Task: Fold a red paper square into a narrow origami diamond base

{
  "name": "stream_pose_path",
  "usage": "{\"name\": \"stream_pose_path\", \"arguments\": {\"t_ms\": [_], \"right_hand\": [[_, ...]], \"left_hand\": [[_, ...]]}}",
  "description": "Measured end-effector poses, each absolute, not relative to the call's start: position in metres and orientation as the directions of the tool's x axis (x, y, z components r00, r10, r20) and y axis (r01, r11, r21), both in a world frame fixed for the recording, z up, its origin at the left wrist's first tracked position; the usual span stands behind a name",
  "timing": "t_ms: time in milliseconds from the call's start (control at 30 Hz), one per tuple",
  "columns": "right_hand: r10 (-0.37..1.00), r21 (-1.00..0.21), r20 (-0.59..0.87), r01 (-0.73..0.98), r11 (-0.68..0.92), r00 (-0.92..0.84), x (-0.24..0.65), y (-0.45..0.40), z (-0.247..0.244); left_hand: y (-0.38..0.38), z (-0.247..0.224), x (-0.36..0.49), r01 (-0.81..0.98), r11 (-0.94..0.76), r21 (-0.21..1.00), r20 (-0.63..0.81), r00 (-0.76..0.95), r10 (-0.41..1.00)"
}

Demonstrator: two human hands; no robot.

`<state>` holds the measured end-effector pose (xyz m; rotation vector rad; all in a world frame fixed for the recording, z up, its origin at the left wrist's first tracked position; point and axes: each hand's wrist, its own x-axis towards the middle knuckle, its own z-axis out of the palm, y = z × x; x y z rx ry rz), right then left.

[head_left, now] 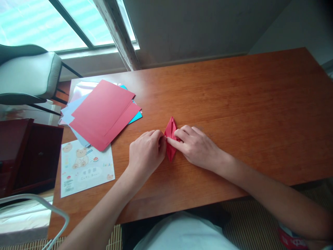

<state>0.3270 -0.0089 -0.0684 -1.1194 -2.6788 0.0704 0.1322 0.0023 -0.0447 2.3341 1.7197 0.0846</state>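
Both hands are working a red fold (171,133) lying on the desk (234,104). The left hand (146,151) is pinching its left edge, fingers (159,137) closed on the paper; the right hand (195,144) is pressing its middle, fingertips (170,140) meeting the left ones. The fold's tips are showing above and below the fingers. Red sheets (102,113) are lying well apart at left

Soft daylight from the window (39,24) at upper left — panes blown out pale, a faint sheen across the wooden table (234,104), weak shadows under both hands, focus sharp at centre, wide-angle bending at the edges — corners slightly dim and soft.
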Motion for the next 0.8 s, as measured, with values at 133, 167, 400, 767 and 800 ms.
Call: {"name": "stream_pose_path", "arguments": {"t_ms": [133, 167, 400, 767, 800], "right_hand": [[0.712, -0.141, 0.223, 0.701, 0.699, -0.666, 0.327, -0.012, -0.072], [0.713, -0.141, 0.231, 0.702, 0.698, -0.662, 0.328, -0.013, -0.073], [0.701, -0.144, 0.261, 0.692, 0.708, -0.663, 0.331, -0.015, -0.075], [0.712, -0.183, 0.284, 0.692, 0.698, -0.642, 0.330, -0.020, -0.073], [0.712, -0.181, 0.281, 0.693, 0.698, -0.644, 0.330, -0.020, -0.073]], "left_hand": [[-0.008, -0.052, 0.122, 0.860, -0.376, 0.344, 0.037, 0.388, 0.921], [-0.011, -0.055, 0.118, 0.827, -0.426, 0.367, 0.083, 0.427, 0.901], [-0.019, -0.064, 0.089, 0.681, -0.693, 0.235, 0.152, 0.679, 0.719], [-0.014, -0.065, 0.081, 0.583, -0.807, 0.097, 0.115, 0.799, 0.591], [-0.014, -0.064, 0.081, 0.583, -0.809, 0.079, 0.109, 0.801, 0.588]]}}
